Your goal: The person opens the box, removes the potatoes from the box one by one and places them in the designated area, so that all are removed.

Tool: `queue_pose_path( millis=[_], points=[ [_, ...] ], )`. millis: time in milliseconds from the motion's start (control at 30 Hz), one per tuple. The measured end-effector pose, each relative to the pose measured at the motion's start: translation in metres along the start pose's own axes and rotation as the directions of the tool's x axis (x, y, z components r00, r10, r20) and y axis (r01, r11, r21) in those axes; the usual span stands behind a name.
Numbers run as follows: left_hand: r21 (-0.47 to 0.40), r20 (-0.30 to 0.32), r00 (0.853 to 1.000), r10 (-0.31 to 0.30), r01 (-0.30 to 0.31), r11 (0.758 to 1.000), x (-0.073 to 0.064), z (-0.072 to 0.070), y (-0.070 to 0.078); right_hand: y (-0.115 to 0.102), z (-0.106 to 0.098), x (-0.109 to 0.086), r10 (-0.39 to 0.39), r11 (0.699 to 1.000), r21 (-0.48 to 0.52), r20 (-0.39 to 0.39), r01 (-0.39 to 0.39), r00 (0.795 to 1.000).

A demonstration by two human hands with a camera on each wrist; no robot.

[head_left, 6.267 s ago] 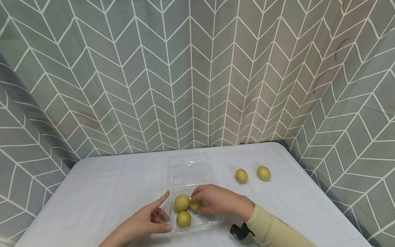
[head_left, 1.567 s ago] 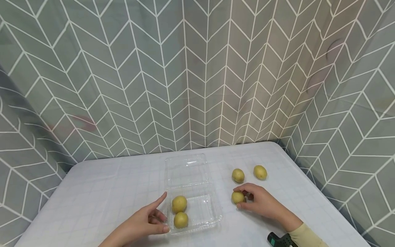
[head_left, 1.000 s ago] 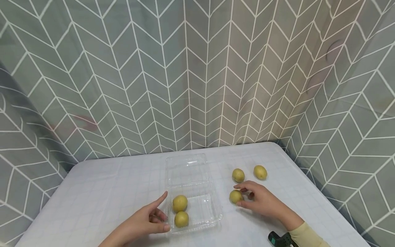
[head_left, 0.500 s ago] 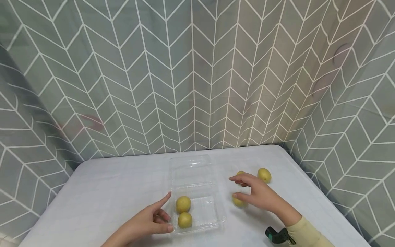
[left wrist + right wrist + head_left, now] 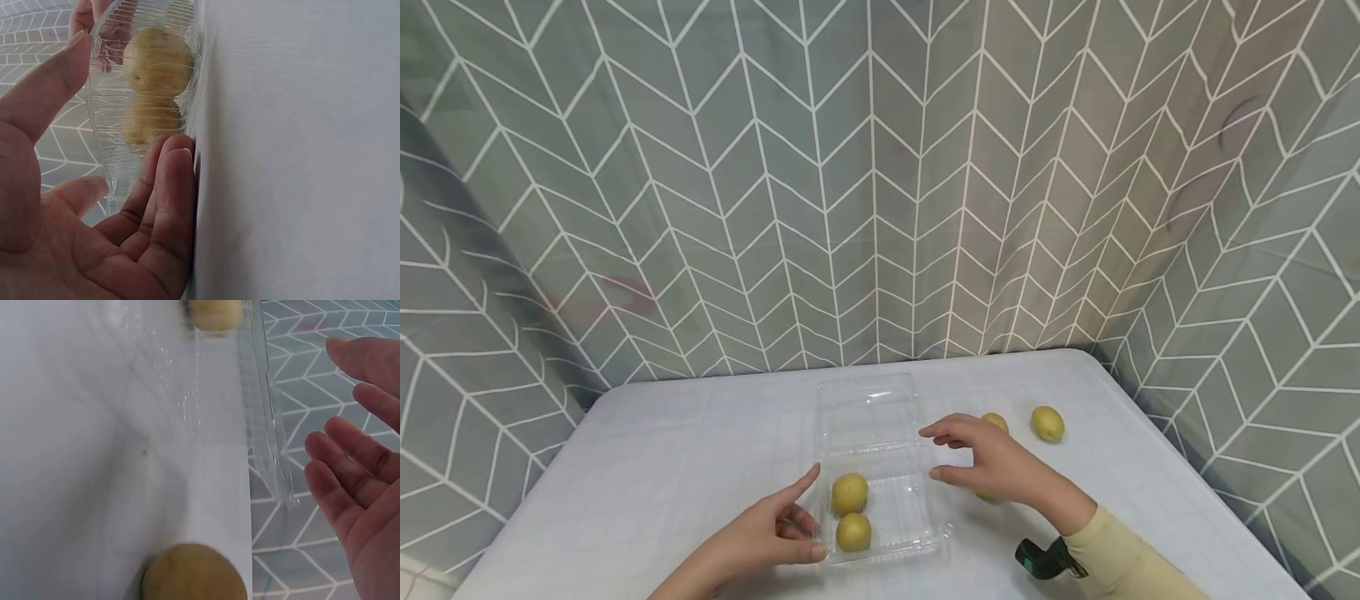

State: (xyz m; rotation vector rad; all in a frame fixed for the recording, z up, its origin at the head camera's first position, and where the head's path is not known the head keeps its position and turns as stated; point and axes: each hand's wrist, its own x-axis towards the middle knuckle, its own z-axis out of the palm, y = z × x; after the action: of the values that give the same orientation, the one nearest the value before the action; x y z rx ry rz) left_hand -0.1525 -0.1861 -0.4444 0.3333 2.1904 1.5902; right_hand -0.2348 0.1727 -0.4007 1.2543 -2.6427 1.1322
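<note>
Both hands are loosely spread, and neither is seen to grip anything; the left hand lies nearer the person, its fingertips resting against the left wall of the clear tray, thumb by the near corner and index finger pointing away; the right hand hangs at the tray's right, thumb and fingers parted around nothing, fingertips at the tray's right edge in the head view, though their height over it is hard to judge. Inside the tray, a near potato and a far potato sit in a row along the left wall, so the left hand is nearer to both; the tray's bare right half lies leftward of the right hand and closer to the person. Below the right hand, mostly hidden, a covered potato rests on the white cloth; beyond that hand is a half-hidden potato, and to its right an outer potato, slightly oblong; these three are nearer the right hand. Furthest back, the open lid continues the tray's line away from the person; the patterned curtain rises behind.
</note>
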Motion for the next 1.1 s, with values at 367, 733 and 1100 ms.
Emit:
queue_pose_path(
  millis=[367,733,1100],
  points=[
    [-0.005,-0.003,1.0,-0.011,0.011,1.0,0.004,0.001,-0.001,-0.01,0.016,0.019,-0.036,0.999,0.035,0.048,0.035,0.998],
    [-0.009,-0.005,1.0,-0.021,0.021,1.0,0.002,0.001,-0.002,-0.014,0.036,0.035,-0.053,0.997,0.058,0.126,0.046,0.991],
    [0.017,-0.012,1.0,-0.013,0.013,1.0,0.003,0.001,-0.002,-0.015,0.052,0.046,-0.075,0.995,0.072,0.189,0.062,0.979]
  ],
)
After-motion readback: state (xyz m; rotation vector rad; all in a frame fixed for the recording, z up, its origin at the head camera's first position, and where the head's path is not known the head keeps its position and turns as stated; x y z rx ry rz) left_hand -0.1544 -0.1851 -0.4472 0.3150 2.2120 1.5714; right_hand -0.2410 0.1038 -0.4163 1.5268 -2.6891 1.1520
